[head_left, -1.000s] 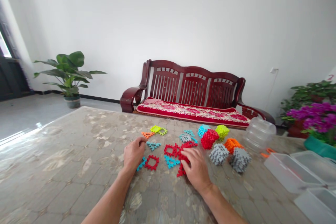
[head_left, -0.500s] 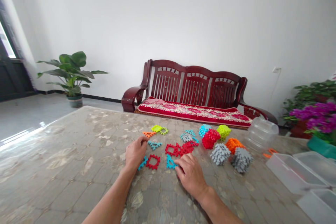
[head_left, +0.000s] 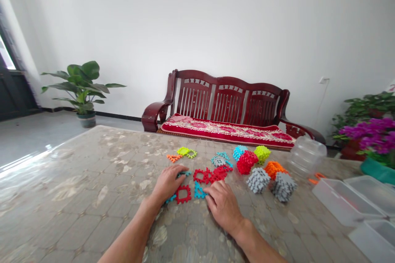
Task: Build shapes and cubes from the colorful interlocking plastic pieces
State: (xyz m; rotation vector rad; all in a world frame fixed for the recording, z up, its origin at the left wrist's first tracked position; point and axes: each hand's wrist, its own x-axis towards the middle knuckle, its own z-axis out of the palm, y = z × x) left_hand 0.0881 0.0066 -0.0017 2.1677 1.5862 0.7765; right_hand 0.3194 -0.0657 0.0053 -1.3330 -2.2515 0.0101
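My left hand (head_left: 168, 183) reaches over a teal triangular tile (head_left: 185, 173), its fingers stretched out and partly covering it. Under the same hand, a blue tile (head_left: 171, 199) shows at the edge of a red square frame tile (head_left: 183, 188) lying flat on the table. My right hand (head_left: 224, 204) rests with curled fingers, thumb and forefinger at the right edge of a blue triangular tile (head_left: 199, 190). Just beyond lie a red frame tile (head_left: 200, 176) and a pile of red tiles (head_left: 218, 174).
Orange (head_left: 174, 158) and yellow-green tiles (head_left: 184, 151) lie farther back. Grey tiles (head_left: 218, 161) sit behind the red pile. To the right are stacks of red (head_left: 247, 162), grey (head_left: 258, 181) and orange tiles (head_left: 274, 169), then clear plastic boxes (head_left: 345, 203). A wooden bench (head_left: 228, 98) stands behind the table.
My left hand has moved right, from beside the orange tile onto the teal triangular tile. The red square frame tile has shifted slightly right. My right hand has stayed at the blue triangular tile.
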